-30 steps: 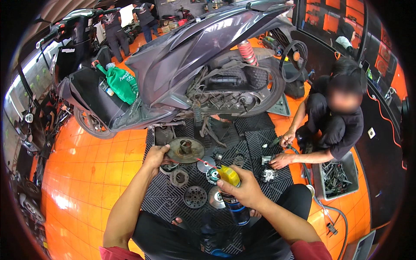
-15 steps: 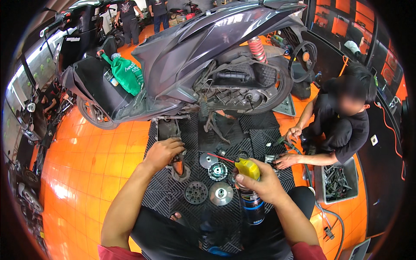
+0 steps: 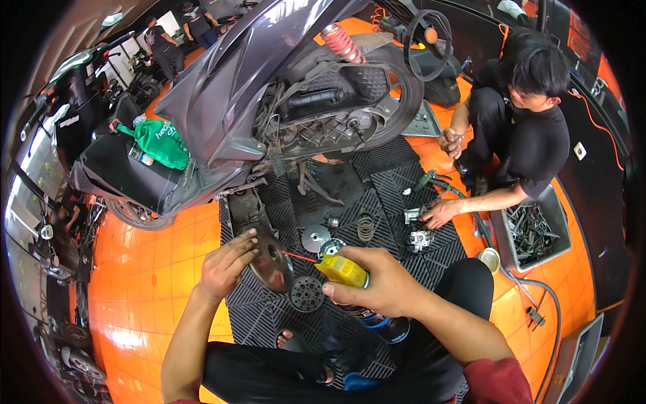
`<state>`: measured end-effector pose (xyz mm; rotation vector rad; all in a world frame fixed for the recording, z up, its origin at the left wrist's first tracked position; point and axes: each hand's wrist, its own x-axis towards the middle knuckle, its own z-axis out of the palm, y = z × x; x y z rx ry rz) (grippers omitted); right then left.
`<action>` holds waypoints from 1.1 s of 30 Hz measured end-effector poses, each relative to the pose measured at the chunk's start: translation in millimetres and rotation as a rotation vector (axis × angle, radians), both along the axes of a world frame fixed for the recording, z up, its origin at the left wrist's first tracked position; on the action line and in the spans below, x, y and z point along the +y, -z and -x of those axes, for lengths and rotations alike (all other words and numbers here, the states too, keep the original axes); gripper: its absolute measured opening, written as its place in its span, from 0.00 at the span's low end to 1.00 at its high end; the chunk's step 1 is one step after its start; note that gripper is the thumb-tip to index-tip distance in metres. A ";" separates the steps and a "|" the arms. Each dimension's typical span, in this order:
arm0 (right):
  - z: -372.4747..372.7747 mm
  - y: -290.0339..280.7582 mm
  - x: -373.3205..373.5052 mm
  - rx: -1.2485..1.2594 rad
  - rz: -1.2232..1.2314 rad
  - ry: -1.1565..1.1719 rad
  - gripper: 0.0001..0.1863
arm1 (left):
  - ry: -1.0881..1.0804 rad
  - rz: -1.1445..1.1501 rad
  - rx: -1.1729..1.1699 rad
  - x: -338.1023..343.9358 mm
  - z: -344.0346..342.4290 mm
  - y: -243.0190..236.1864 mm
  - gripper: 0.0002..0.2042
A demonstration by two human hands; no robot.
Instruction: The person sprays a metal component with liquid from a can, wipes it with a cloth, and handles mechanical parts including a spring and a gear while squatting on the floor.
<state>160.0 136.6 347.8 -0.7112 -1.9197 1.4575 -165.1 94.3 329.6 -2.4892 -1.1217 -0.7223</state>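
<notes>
A: Where's the pulley disc, and what are your hands doing?

B: Your left hand (image 3: 227, 266) grasps the metal pulley disc (image 3: 274, 271) by its left rim; it's steeply tilted above the black ribbed mat (image 3: 253, 315), center hole showing; how your fingers close behind it, can't tell.

A: And your right?

B: Your right hand (image 3: 387, 281) is wrapped round the aerosol spray can (image 3: 392, 328), at its yellow spray head (image 3: 344, 271); red straw (image 3: 301, 257) points left at the disc; touching or just short, can't tell.

A: What's around you?

B: Holed round plate (image 3: 306, 294) just right of your disc; silver disc (image 3: 315, 237) and coil spring (image 3: 365, 227) farther up the mat; co-worker's hand (image 3: 441, 213) beside a pale metal housing (image 3: 420, 240) to your right; scooter (image 3: 222, 101) beyond.
</notes>
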 end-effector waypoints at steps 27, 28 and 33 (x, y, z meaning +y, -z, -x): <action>-14.1 0.2 15.0 -0.078 0.117 -0.069 0.28 | -0.008 -0.030 -0.023 4.9 -2.7 -3.0 0.05; -14.0 -2.7 14.2 -0.073 0.106 -0.053 0.27 | -0.006 -0.032 -0.021 5.0 -2.7 -2.6 0.05; -13.7 -7.1 12.0 0.022 0.171 -0.065 0.27 | 0.004 -0.033 -0.025 5.4 -4.4 -3.0 0.06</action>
